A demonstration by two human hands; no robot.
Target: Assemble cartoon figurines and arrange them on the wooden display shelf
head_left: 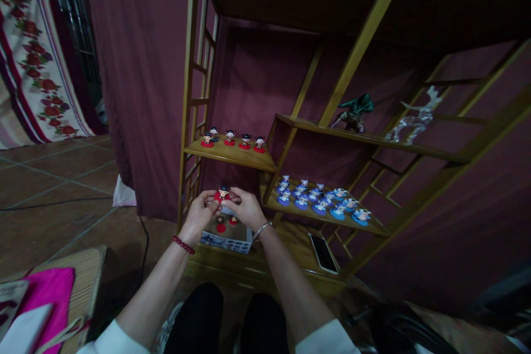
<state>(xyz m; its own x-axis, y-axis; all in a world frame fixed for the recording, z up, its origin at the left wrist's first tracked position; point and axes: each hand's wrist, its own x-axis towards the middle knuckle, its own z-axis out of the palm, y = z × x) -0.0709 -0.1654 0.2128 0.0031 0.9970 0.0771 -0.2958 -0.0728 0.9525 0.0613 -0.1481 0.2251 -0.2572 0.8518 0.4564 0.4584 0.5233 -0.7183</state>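
A small red figurine (223, 193) with black hair is held upright between my two hands, above an open box. My left hand (202, 211) grips it from the left, and my right hand (245, 209) pinches it from the right. Below them, the patterned cardboard box (227, 244) sits on the lower shelf with a few more red-based figurines (220, 225) inside. My hands hide part of the box. Just above, several similar figurines (229, 137) stand on red bases on the left shelf (232, 156).
Several blue and purple figurines (320, 206) fill the shelf to the right. A phone (323, 253) lies on the bottom board. Higher up stand a dark green figure (355, 112) and a clear deer ornament (417, 119). A wooden post (188, 94) borders the left side.
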